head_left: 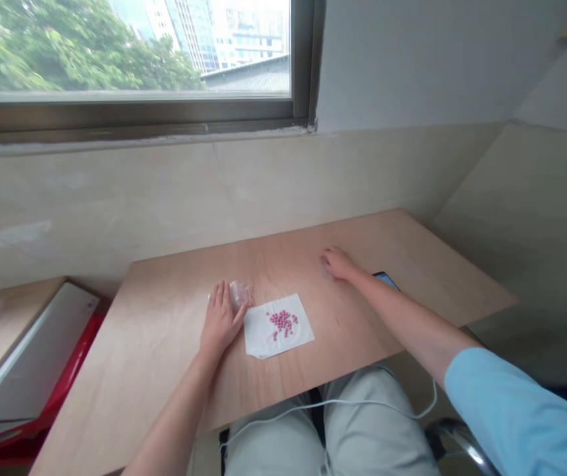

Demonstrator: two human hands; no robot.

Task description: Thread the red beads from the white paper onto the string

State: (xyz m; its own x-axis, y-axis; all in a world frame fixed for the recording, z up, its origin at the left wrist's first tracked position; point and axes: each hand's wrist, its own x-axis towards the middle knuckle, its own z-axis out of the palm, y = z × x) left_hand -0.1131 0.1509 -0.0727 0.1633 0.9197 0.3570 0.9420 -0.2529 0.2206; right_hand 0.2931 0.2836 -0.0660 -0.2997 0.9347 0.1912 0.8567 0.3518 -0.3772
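Observation:
A white paper napkin (277, 327) lies on the wooden table (164, 317) with a cluster of several small pink pills (283, 322) on it. My left hand (221, 317) rests flat beside the napkin's left edge, fingers stretched out, its thumb touching a small clear plastic object (240, 293). My right hand (337, 262) lies further back and to the right on the table, fingers curled down onto something small and clear that I cannot make out.
A dark phone (386, 279) lies under my right forearm. A white cable (333, 403) runs across my lap. A white box on a red tray (40, 370) sits at the left. A tiled wall and window rise behind the table.

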